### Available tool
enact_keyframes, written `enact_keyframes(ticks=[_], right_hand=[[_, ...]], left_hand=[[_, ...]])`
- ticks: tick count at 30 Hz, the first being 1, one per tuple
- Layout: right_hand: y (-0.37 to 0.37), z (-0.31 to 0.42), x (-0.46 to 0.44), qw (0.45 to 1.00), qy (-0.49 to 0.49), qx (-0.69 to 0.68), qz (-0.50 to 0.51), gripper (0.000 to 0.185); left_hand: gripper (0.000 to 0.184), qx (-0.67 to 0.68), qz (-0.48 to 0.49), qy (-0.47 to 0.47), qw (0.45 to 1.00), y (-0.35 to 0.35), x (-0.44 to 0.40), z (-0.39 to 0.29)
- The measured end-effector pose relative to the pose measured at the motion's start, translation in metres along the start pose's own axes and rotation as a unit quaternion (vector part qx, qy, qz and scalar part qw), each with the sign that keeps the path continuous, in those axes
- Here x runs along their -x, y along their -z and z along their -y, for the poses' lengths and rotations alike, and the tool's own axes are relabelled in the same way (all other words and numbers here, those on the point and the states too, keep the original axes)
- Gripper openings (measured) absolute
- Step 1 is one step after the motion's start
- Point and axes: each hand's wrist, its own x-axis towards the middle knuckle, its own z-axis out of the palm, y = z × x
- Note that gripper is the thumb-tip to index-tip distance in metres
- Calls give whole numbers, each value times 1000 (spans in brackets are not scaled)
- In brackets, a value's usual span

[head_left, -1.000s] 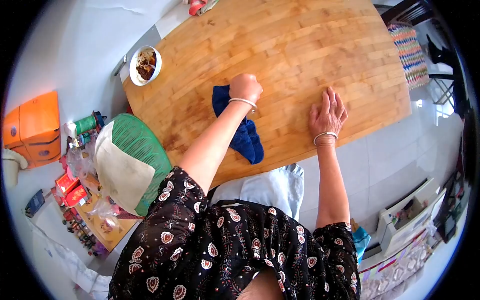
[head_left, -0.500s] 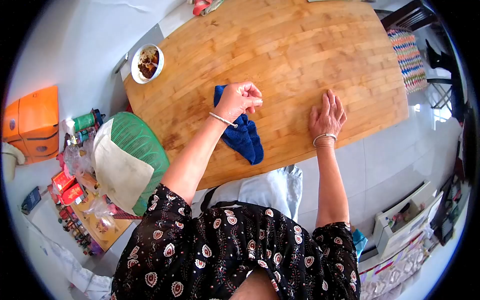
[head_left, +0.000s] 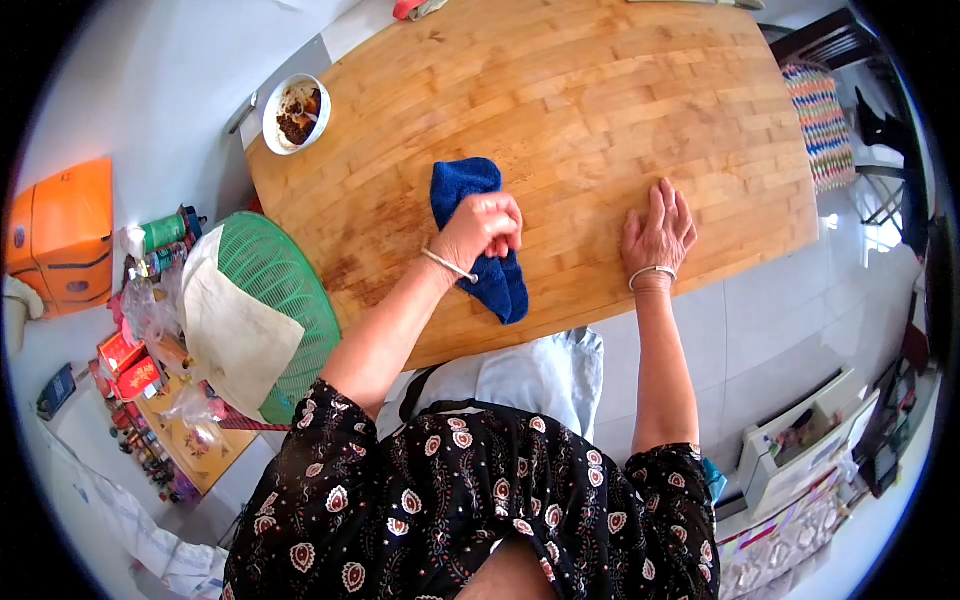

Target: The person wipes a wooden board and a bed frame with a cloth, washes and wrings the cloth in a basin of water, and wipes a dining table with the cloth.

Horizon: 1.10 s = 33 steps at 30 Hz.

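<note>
Evidently, from where I stand, the leftmost item of note is a green openwork basket, part-covered by a cream sheet. Next, a round white bowl holding dark food sits at the left edge of the table, whose top is smooth, strip-jointed wood with darker staining. The left hand, forearm slanting forward and inward, is over a blue cloth, fingers curled; whether they grip any fabric, I cannot tell. The cloth, plush and crumpled, lies toward the table's front edge, its long axis running aslant from far left to near right, lower end pointing at that edge. The right hand, arm nearly straight, rests palm down, fingers extended forward, thumb apart.
</note>
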Motion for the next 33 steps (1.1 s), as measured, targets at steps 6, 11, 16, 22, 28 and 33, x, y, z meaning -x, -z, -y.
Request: enact_keyframes(ticks=[6, 11, 16, 22, 28, 33], right_hand=[[2, 5, -2, 1000, -9, 5, 3, 48], [0, 5, 0, 1000, -14, 11, 10, 49], [1, 5, -1, 1000, -7, 10, 5, 49], [-1, 6, -3, 1000, -11, 18, 8, 48], [4, 3, 0, 1000, -4, 4, 4, 48], [-1, 3, -5, 1000, -6, -13, -3, 48]], left_hand=[[32, -467, -269, -336, 773, -17, 37, 25], [61, -525, -302, -264, 751, -9, 14, 73], [59, -551, -260, -309, 731, -26, -57, 33], [60, -543, -193, -294, 762, -6, 1, 58], [50, -552, -214, -317, 741, -13, -47, 21], [48, -594, -190, -300, 722, -8, -17, 44]])
